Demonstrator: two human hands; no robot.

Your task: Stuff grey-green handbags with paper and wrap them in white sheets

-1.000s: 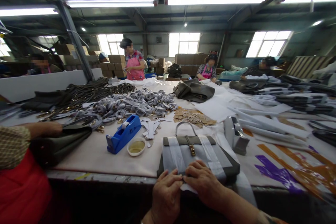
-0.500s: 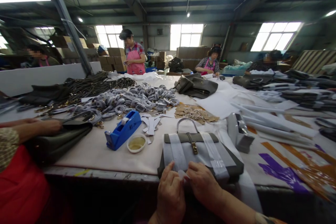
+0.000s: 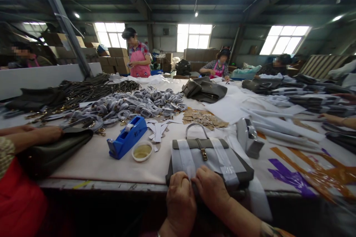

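A dark handbag [image 3: 205,157] with a gold clasp and a raised handle lies at the table's front edge, its front covered by pale wrapping and two strips. At its lower left edge is my left hand [image 3: 180,200], fingers curled closed. My right hand [image 3: 211,189] is pinched closed beside it, against the bag's lower front. The fingertips of both hands nearly meet, and whatever lies between them is too small to make out.
Left of the bag are a blue tape dispenser [image 3: 127,137] and a round dish [image 3: 142,151]. A grey dispenser [image 3: 249,137] stands to its right. Behind lie wrapped rings [image 3: 144,103]. A person's hands hold a dark bag [image 3: 55,152] at far left; another person's arm reaches in at right.
The whitish piece between my fingertips no longer shows. My hands have closed in against the bag's lower edge. The view has shifted slightly, and an arm has appeared at the right edge.
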